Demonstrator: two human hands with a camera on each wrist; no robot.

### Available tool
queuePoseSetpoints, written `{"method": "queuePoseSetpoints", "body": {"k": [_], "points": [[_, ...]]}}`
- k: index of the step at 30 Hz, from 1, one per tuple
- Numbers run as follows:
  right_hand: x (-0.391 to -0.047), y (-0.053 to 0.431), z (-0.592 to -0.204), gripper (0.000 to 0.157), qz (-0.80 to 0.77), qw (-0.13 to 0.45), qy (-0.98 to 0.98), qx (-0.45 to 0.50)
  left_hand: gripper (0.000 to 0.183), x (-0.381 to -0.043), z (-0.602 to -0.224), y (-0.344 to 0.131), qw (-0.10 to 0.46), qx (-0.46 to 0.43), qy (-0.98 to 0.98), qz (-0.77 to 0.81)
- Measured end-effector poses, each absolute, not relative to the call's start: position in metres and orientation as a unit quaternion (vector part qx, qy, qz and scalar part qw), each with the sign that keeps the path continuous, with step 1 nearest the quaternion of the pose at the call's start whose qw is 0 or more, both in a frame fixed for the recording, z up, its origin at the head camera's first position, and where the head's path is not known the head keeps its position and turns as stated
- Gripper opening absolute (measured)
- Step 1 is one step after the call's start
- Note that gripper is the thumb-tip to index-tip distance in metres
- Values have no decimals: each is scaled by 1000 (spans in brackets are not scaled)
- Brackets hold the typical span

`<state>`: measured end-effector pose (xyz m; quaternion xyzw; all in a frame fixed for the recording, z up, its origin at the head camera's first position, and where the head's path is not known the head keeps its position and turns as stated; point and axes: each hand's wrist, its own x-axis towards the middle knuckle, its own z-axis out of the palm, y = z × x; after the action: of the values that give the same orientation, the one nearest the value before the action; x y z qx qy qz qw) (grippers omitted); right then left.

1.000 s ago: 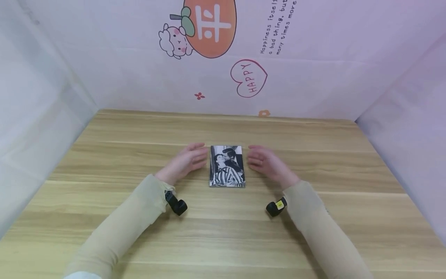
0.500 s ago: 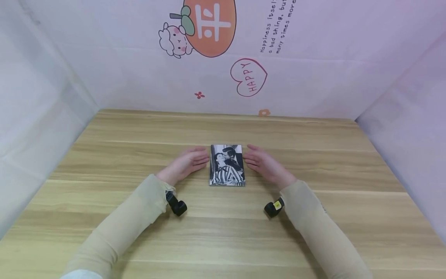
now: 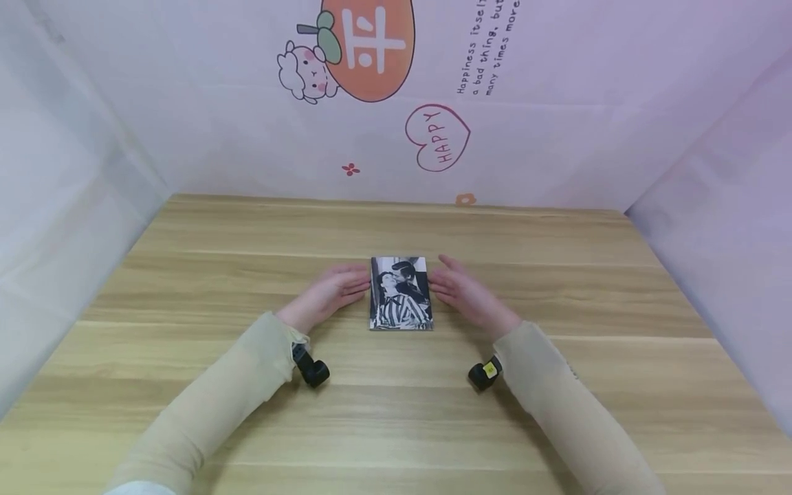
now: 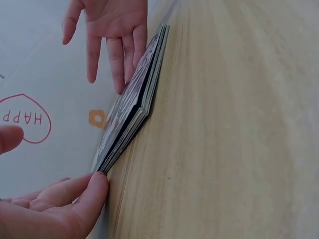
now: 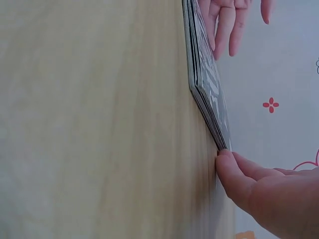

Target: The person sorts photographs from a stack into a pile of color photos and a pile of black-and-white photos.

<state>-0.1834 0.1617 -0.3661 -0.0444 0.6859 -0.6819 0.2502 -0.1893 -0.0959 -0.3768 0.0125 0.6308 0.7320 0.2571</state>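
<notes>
Stack of photo cards (image 3: 401,294) lies flat mid-bench (image 3: 396,412), black-and-white print on top. Left hand (image 3: 331,292) at its left edge, right hand (image 3: 463,292) at its right edge, fingers straight, fingertips touching the stack's sides. Neither grip holds anything, both relaxed and wide. Pink printed backdrop (image 3: 557,137) behind.

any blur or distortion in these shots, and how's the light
Head view: sharp, even soft light, faint shadows under the sleeves, slight wide-angle bend at the edges. Left wrist view: stack of photos crisp, left hand close and soft. Right wrist view: table smeared, right hand soft.
</notes>
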Motion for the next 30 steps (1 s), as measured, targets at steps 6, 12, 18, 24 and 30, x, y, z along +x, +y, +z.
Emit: {"method": "queuePoseSetpoints", "body": {"k": [6, 12, 18, 24, 30], "points": [[-180, 158, -364, 67, -677, 248, 692, -39, 50, -187, -376, -91, 252, 17, 639, 726], [-179, 156, -364, 70, -675, 241, 697, -33, 50, -187, -374, -89, 247, 20, 648, 721], [-177, 155, -362, 70, -671, 231, 704, -38, 50, -185, -372, -88, 242, 23, 659, 712], [-175, 154, -361, 66, -678, 196, 707, -32, 48, -179, -365, -84, 192, 22, 692, 695], [-178, 155, -363, 64, -674, 151, 724, -7, 55, -174, -361, -75, 155, -3, 731, 665]]}}
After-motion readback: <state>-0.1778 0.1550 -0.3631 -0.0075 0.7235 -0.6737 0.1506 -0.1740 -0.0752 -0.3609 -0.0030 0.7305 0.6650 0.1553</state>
